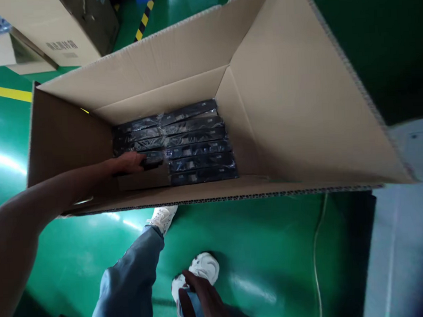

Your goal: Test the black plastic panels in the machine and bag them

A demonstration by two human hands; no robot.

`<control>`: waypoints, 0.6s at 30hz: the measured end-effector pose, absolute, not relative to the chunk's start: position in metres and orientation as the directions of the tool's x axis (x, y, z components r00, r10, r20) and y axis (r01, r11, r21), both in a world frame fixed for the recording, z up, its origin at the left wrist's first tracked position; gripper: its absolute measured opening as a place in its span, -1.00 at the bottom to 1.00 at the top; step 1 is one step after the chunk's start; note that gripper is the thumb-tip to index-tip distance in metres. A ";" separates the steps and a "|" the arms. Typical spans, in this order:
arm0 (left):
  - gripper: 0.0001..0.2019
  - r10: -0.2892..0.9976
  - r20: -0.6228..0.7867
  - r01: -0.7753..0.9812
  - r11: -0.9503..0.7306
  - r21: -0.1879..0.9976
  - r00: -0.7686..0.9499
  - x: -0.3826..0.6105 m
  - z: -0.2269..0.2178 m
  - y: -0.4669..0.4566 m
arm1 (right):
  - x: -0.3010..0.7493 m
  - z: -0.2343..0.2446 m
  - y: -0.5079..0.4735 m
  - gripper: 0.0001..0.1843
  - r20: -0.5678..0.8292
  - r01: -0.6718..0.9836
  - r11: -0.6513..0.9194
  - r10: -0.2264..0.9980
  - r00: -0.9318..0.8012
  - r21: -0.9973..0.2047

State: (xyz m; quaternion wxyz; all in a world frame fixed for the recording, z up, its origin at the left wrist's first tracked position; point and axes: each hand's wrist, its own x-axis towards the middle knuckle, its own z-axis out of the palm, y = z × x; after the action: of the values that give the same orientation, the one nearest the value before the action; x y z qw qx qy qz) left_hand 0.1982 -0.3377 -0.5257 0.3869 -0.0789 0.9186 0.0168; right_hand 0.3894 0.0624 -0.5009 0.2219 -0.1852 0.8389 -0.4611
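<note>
My left hand [128,163] reaches deep into a large open cardboard box [294,107] and is closed on a black plastic-wrapped bar [153,159] at the near left of the bottom layer. Two columns of such wrapped black bars [196,140] lie side by side on the box floor. My right hand [205,303] hangs low at the bottom edge of the view, outside the box, above my white shoes, fingers loosely spread and holding nothing.
The box stands on a shiny green floor [266,250]. More cardboard boxes [59,34] stand at the far left by a yellow floor line [5,92]. A white cable [317,247] runs along the floor. A grey surface [407,243] lies at right.
</note>
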 end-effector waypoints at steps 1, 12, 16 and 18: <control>-0.70 -0.138 -0.703 -0.160 0.986 -0.034 -0.698 0.190 -0.509 -0.339 | 0.387 -0.500 0.062 -0.65 -0.180 -0.130 0.494 -0.531 -0.828 -0.860; -0.61 -0.029 -0.054 -0.037 0.988 0.148 -0.998 0.318 -0.245 -0.262 | 0.367 -0.417 0.013 -0.48 -0.202 0.139 0.171 -0.444 -0.873 -0.975; -0.60 0.043 0.141 0.057 0.993 0.100 -0.989 0.422 -0.246 -0.180 | 0.395 -0.354 -0.013 -0.26 -0.035 0.142 -0.204 -0.456 -0.889 -0.969; -0.55 0.079 0.168 0.102 0.986 0.130 -0.983 0.465 -0.251 -0.148 | 0.412 -0.329 -0.012 -0.27 -0.059 0.188 -0.224 -0.480 -0.875 -0.956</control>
State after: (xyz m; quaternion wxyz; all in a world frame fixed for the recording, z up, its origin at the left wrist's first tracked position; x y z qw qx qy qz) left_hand 0.4645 -0.1479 -0.2513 -0.0815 0.0454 0.9932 0.0694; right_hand 0.4120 -0.0124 -0.3288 0.2162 -0.1250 0.5841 -0.7723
